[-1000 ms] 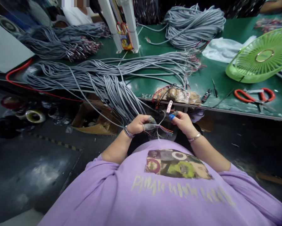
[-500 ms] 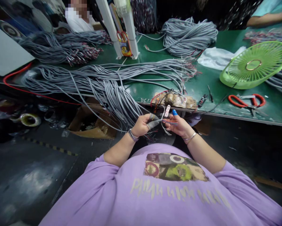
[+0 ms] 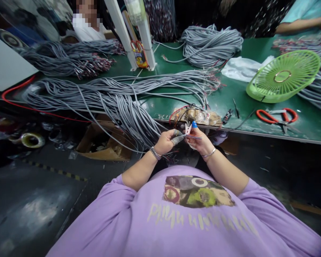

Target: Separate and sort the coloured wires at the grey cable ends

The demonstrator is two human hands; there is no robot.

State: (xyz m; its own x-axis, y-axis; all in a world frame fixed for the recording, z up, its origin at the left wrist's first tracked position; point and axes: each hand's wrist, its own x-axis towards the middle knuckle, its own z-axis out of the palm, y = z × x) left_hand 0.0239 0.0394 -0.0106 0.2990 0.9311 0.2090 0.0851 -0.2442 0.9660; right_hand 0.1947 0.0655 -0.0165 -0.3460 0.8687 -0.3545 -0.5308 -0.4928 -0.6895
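Note:
My left hand (image 3: 167,141), with grey finger cots, is closed on the end of a grey cable (image 3: 139,123) that hangs down from the green table. My right hand (image 3: 199,141), a blue cot on one fingertip, pinches the thin coloured wires (image 3: 195,136) fanning out of that cable end. Both hands meet just below the table edge, in front of my purple shirt. A small pink-and-white tag (image 3: 187,128) sticks up between the fingers.
Big bundles of grey cable (image 3: 96,92) cover the green table (image 3: 230,100). A green fan (image 3: 283,76), red-handled scissors (image 3: 276,116), a taped brown block (image 3: 197,116) and white posts (image 3: 143,32) stand there. A cardboard box (image 3: 101,142) and tape rolls (image 3: 31,140) lie below. Other people sit opposite.
Both hands rose toward the table edge and came closer together. My right hand, earlier apart from the wires, now pinches them.

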